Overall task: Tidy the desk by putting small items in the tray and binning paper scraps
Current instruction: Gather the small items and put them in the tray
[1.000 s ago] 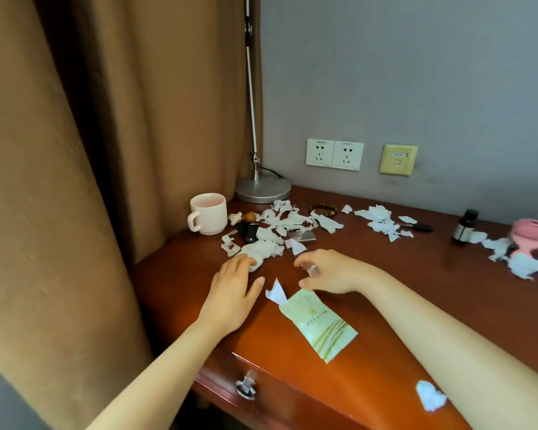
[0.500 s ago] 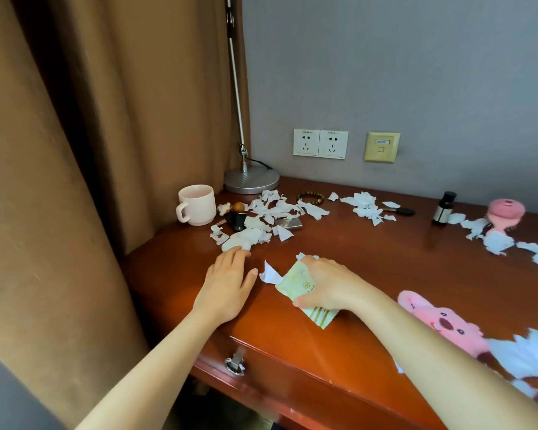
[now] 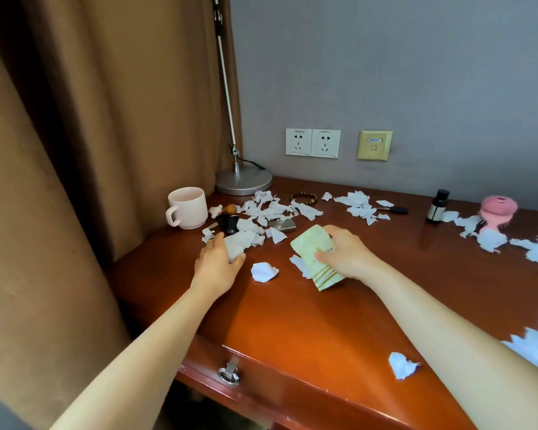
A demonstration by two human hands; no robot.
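The right hand (image 3: 345, 256) grips a pale green sachet (image 3: 319, 259), raised at a tilt above the worktop (image 3: 292, 321). The left hand (image 3: 219, 262) closes on a crumpled white paper scrap (image 3: 235, 245) at the near edge of the scrap pile (image 3: 267, 214). One loose scrap (image 3: 263, 271) lies between the hands. A pink mug (image 3: 188, 207) stands beside the pile.

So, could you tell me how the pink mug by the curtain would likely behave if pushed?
The pink mug looks squat and wide-based, so it would probably slide, not tip. It seems ceramic, likely heavy and breakable. The polished desk may let it glide easily.
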